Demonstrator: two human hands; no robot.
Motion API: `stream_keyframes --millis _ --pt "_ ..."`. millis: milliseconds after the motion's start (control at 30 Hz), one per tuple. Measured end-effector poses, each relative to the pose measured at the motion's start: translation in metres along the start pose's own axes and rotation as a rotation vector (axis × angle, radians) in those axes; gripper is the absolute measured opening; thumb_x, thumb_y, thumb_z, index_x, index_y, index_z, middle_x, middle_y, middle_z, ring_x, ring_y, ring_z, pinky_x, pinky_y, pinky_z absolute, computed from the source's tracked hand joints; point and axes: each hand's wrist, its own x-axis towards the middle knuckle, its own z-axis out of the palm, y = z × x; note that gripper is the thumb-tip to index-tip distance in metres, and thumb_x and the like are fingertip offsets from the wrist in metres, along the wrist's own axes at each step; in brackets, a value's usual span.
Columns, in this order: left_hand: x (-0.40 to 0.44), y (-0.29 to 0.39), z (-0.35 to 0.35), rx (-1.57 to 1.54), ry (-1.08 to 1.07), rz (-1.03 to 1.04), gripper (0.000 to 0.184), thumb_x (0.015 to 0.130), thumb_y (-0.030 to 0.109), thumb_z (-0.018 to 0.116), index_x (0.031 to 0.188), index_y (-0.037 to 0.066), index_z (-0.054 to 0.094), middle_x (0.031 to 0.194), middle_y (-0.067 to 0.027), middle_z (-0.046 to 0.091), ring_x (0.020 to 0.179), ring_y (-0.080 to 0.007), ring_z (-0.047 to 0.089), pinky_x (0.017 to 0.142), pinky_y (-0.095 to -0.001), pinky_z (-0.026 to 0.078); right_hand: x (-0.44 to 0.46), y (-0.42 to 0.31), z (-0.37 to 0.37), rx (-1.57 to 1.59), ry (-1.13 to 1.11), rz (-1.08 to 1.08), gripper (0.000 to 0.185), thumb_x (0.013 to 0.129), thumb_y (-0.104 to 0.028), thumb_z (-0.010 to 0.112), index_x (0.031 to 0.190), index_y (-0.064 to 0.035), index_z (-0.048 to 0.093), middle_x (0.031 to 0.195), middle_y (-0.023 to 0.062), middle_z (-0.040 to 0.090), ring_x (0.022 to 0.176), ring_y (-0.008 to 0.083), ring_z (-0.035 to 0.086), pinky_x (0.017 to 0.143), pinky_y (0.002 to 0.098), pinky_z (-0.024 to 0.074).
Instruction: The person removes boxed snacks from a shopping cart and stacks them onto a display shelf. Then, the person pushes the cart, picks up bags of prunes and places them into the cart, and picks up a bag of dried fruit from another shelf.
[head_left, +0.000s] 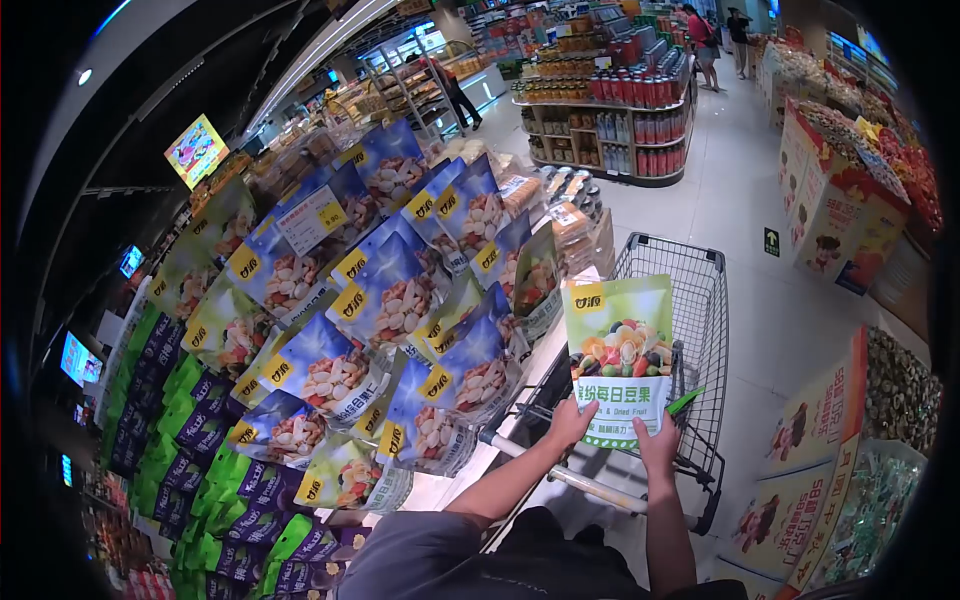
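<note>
A green and white snack bag (621, 345), printed with nuts and dried fruit, is held upright in front of me above the shopping cart. My left hand (573, 421) grips its lower left edge, the thumb on the front. On the lower right edge, my right hand (656, 440) pinches it the same way. Behind and below the bag stands the wire shopping cart (706, 300), with its handle (600, 489) under my forearms. A pointed green piece (686, 401) shows beside the bag; I cannot make out what it belongs to.
To the left, a sloped display holds blue nut bags (385, 290) and green and purple prune bags (265, 490). Candy bins (800, 470) line the right. Ahead stands a round-ended drinks shelf (610, 130); people (704, 45) stand farther down the aisle.
</note>
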Motion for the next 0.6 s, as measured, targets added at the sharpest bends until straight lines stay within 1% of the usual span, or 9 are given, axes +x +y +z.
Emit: stream_keyframes --millis 100,200,233,333,400,467,500,533,600 --pt "0.025 0.007 0.012 0.001 0.013 0.019 0.036 0.09 0.034 0.056 0.1 0.001 0.064 0.084 -0.0197 0.068 0.082 -0.0375 0.066 0.072 -0.046 0.051 0.027 -0.006 -0.007 -0.104 0.016 -0.047 0.043 0.073 -0.031 0.075 0.1 -0.0008 0.062 0.083 0.0195 0.068 0.078 0.0361 0.067 0.07 0.044 0.0517" --pt "0.047 0.011 0.018 0.048 -0.015 -0.019 0.035 0.09 0.034 0.055 0.099 0.001 0.064 0.083 -0.0201 0.068 0.081 -0.0385 0.066 0.072 -0.0472 0.051 0.052 -0.001 -0.006 -0.025 0.022 -0.068 0.041 0.073 -0.031 0.075 0.099 -0.0015 0.062 0.082 0.0189 0.069 0.077 0.0347 0.068 0.069 0.0429 0.0522" --pt "0.055 0.011 0.022 0.089 -0.007 0.012 0.038 0.09 0.037 0.054 0.098 0.002 0.064 0.083 -0.0206 0.067 0.08 -0.0397 0.065 0.072 -0.0481 0.051 0.059 0.001 -0.006 -0.109 0.025 -0.031 0.041 0.073 -0.03 0.075 0.099 -0.0016 0.062 0.08 0.0177 0.069 0.076 0.0346 0.068 0.069 0.0423 0.0525" --pt "0.078 0.01 0.032 0.107 -0.027 0.013 0.042 0.09 0.041 0.053 0.098 0.002 0.064 0.082 -0.0211 0.067 0.08 -0.0406 0.064 0.072 -0.0488 0.051 0.084 0.017 -0.004 -0.113 0.023 -0.042 0.04 0.073 -0.03 0.075 0.098 -0.0017 0.063 0.081 0.0174 0.069 0.076 0.035 0.068 0.069 0.0423 0.0525" --pt "0.088 0.016 0.035 0.074 -0.051 -0.022 0.048 0.089 0.048 0.051 0.099 0.002 0.064 0.082 -0.0213 0.067 0.081 -0.0409 0.064 0.073 -0.0503 0.05 0.094 0.021 -0.005 -0.093 0.02 -0.033 0.041 0.073 -0.03 0.074 0.099 -0.0001 0.063 0.083 0.0179 0.069 0.077 0.0341 0.068 0.069 0.0419 0.0525" --pt "0.102 0.015 0.04 0.134 -0.099 -0.078 0.05 0.089 0.05 0.051 0.101 0.003 0.064 0.083 -0.0212 0.067 0.082 -0.0409 0.064 0.074 -0.0503 0.05 0.108 0.024 -0.006 -0.024 0.003 -0.053 0.036 0.078 -0.02 0.07 0.103 0.0044 0.061 0.086 0.018 0.069 0.078 0.0272 0.068 0.074 0.0378 0.0519" --pt "0.108 0.024 0.04 0.133 -0.12 -0.095 0.051 0.089 0.051 0.051 0.103 0.004 0.063 0.085 -0.0219 0.067 0.083 -0.0413 0.064 0.074 -0.0501 0.05 0.112 0.016 -0.007 0.044 0.018 -0.037 0.034 0.08 -0.02 0.069 0.102 0.0049 0.061 0.087 0.0158 0.069 0.079 0.0228 0.066 0.075 0.0354 0.0509" --pt "0.112 0.03 0.04 0.112 -0.11 -0.078 0.051 0.089 0.051 0.051 0.103 0.004 0.063 0.085 -0.0219 0.067 0.083 -0.0413 0.064 0.074 -0.0501 0.05 0.118 0.023 -0.007 0.029 0.027 -0.061 0.034 0.08 -0.02 0.069 0.102 0.0049 0.061 0.087 0.0158 0.069 0.079 0.0228 0.066 0.075 0.0354 0.0509" --pt "0.123 0.04 0.042 0.062 -0.158 -0.065 0.053 0.088 0.053 0.051 0.107 0.005 0.062 0.086 -0.0221 0.067 0.084 -0.0418 0.064 0.075 -0.0497 0.05 0.13 0.041 -0.007 0.079 0.052 -0.007 0.037 0.078 -0.024 0.071 0.102 0.0033 0.062 0.088 0.0155 0.069 0.08 0.0236 0.067 0.075 0.0357 0.0509"
